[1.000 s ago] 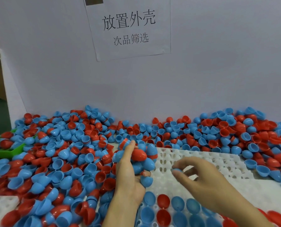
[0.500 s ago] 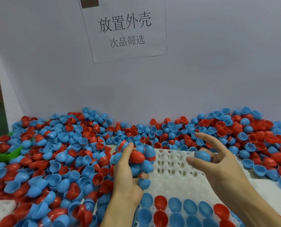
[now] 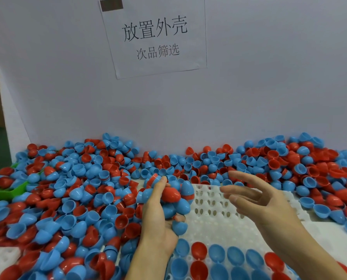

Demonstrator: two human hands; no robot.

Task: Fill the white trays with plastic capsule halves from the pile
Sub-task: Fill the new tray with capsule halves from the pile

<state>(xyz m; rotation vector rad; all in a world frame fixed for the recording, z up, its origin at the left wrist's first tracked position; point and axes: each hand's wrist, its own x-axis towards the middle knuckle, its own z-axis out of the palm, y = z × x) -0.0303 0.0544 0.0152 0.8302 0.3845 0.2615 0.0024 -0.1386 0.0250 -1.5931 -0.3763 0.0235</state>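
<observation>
Over the white tray [image 3: 213, 223] my left hand [image 3: 158, 221] grips a handful of capsule halves [image 3: 171, 197], blue and red, just above the tray's left edge. My right hand [image 3: 263, 201] hovers above the tray's empty far cells, fingers spread and relaxed, holding nothing. Half a second ago it pinched a blue half between thumb and fingers; that half is gone from the hand now, and I can't tell where it landed. Left-hand grip unchanged. Tray's near rows hold seated halves [image 3: 217, 257], mostly blue, some red. The pile [image 3: 71, 190] lies left of and behind the tray, touching its edges. A green bin [image 3: 5, 188] pokes out at far left. The paper sign [image 3: 154, 35] on the back wall reads "放置外壳" and below it "次品筛选".
</observation>
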